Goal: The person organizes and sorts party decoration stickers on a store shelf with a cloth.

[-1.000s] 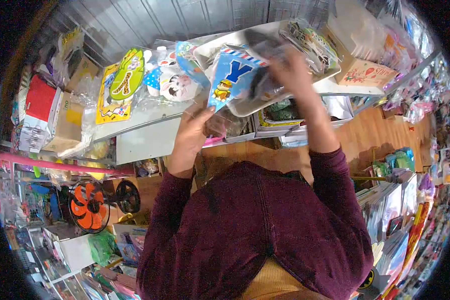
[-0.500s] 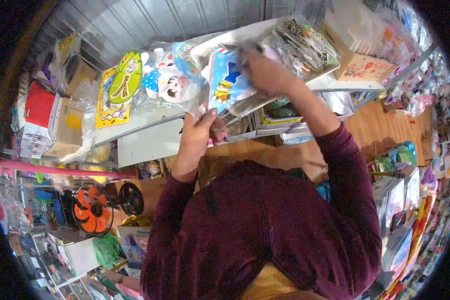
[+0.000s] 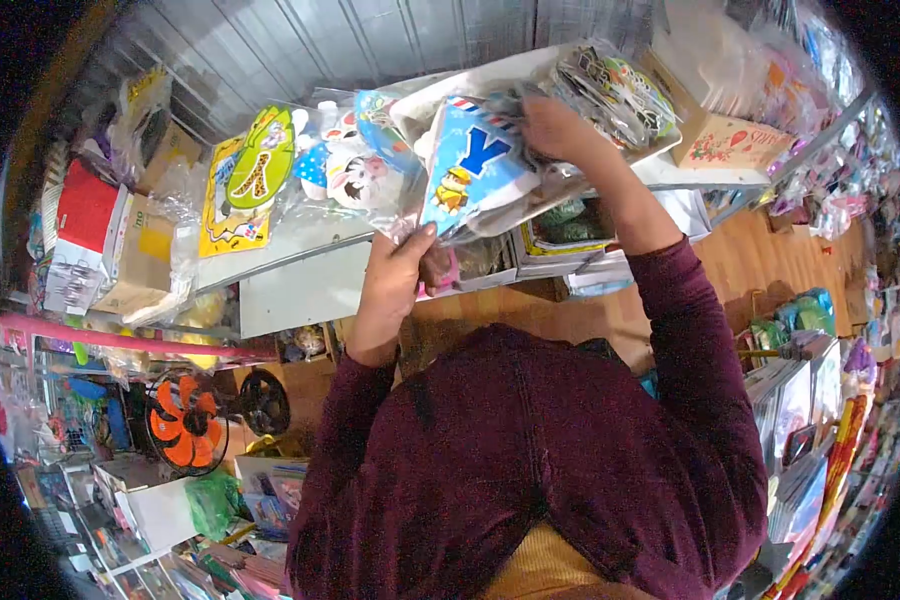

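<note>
A blue triangular pennant point(image 3: 485, 150) bears a dark blue letter Y and a cartoon figure in yellow; clear plastic shows around it. My left hand point(image 3: 398, 275) is closed on its lower tip, thumb on top. At the pennant's upper right corner, my right hand point(image 3: 562, 130) has its fingers bent round the edge, partly hidden by plastic. Behind the pennant is a white tray point(image 3: 425, 100) holding bagged cut-out shapes point(image 3: 615, 95) at its right end. Just left of the pennant lie a white bunny-face cut-out point(image 3: 362, 180) and other bagged pieces.
Left on the shelf point(image 3: 305, 238) are a green cut-out point(image 3: 260, 175) and a yellow one point(image 3: 232, 225). Cardboard boxes stand at both ends, a red-and-white one point(image 3: 88, 215) among those on the left. An orange-bladed fan point(image 3: 187, 422) is below left. Stacked goods point(image 3: 795, 400) stand at right.
The pennant has turned more face-up and spread wider, so its letter Y shows plainly. My right hand has moved slightly up and right, less blurred; my left hand keeps its hold.
</note>
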A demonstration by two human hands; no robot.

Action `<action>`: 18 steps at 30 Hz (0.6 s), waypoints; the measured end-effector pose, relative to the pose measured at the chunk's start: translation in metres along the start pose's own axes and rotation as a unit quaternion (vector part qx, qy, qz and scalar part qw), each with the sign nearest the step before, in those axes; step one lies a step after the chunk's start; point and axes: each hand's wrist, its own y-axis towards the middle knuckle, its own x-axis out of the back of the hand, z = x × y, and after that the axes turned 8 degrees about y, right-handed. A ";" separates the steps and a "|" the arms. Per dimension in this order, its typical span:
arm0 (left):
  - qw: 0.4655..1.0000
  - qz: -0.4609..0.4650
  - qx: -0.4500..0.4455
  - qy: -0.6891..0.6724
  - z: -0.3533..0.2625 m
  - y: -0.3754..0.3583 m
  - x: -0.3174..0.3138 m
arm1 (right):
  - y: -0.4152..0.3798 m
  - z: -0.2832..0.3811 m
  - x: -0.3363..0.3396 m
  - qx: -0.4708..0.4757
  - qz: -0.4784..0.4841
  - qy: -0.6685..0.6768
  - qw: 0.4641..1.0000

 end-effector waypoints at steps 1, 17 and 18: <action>0.999 -0.041 -0.003 0.009 -0.003 -0.002 0.002 | -0.002 -0.016 0.002 -0.038 -0.030 0.047 0.998; 0.607 -0.027 -0.445 0.658 -0.002 0.009 0.005 | -0.080 0.101 0.028 0.141 -0.135 0.224 0.955; 0.608 -0.021 -0.445 0.657 0.002 0.010 0.007 | -0.075 0.105 0.004 0.188 -0.068 0.230 0.952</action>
